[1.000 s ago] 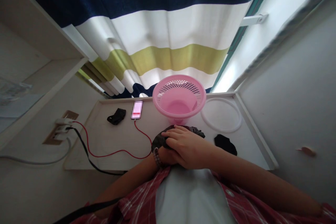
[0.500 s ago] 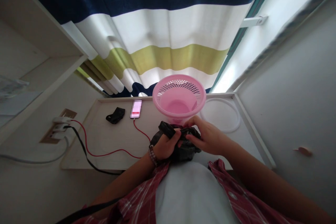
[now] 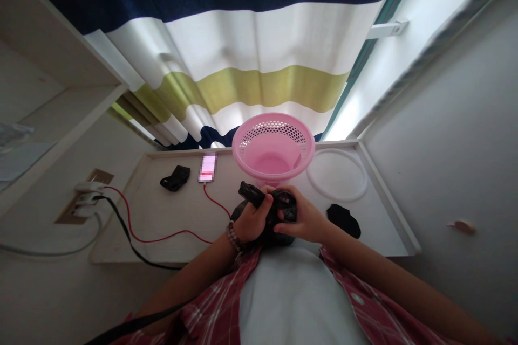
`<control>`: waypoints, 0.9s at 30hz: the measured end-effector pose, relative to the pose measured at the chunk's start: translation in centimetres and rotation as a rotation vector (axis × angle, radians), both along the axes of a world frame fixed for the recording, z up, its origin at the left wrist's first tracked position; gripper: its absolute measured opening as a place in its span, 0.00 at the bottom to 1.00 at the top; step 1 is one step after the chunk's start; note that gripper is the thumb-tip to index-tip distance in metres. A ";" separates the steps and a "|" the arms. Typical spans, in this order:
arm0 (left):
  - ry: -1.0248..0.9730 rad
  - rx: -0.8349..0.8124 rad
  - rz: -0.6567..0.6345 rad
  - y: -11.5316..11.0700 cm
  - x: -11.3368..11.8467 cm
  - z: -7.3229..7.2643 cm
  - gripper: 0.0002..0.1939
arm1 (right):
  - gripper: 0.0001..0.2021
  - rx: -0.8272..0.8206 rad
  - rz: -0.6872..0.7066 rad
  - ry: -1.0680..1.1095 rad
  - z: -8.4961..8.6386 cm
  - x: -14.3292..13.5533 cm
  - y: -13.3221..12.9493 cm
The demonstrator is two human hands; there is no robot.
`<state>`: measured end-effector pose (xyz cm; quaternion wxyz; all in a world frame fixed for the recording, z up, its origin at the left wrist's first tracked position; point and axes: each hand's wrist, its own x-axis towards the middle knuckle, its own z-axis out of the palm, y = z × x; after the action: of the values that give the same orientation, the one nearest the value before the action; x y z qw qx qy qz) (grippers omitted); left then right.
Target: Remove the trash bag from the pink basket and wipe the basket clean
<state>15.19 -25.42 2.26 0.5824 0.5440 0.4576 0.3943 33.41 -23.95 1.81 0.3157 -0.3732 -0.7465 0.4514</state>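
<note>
A crumpled black plastic bag [image 3: 269, 234] is bunched up close to my body, in front of the pink basket [image 3: 273, 161]. My left hand [image 3: 251, 221], with a beaded bracelet at the wrist, grips the bag, and a twisted end sticks up past the thumb. On the right side, my right hand [image 3: 301, 216] pinches a looped part of the same bag, its fingers curled round it. Both hands nearly touch. The lower part of the bag is partly hidden behind the hands.
On the white desk [image 3: 162, 221] lie a folded black bag [image 3: 175, 178], a phone [image 3: 208, 167] on a red cable, a white ring [image 3: 313, 172] and a flat black piece [image 3: 343, 220]. Sockets with plugs [image 3: 87, 199] are at left; a curtain [image 3: 259, 38] hangs behind.
Both hands have drawn closer together and the right hand has moved left, with the bag more bunched. The flat black piece by my right forearm now shows; it was hidden before.
</note>
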 end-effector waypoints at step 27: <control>0.537 0.395 -0.375 1.4 -4.3 2.0 0.16 | 0.11 -0.890 0.082 0.577 -3.6 0.0 1.1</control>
<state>10.88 -24.01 4.31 0.3877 0.8039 0.4018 0.2048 33.39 -22.86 -1.81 0.3017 -0.3022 -0.3794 0.8208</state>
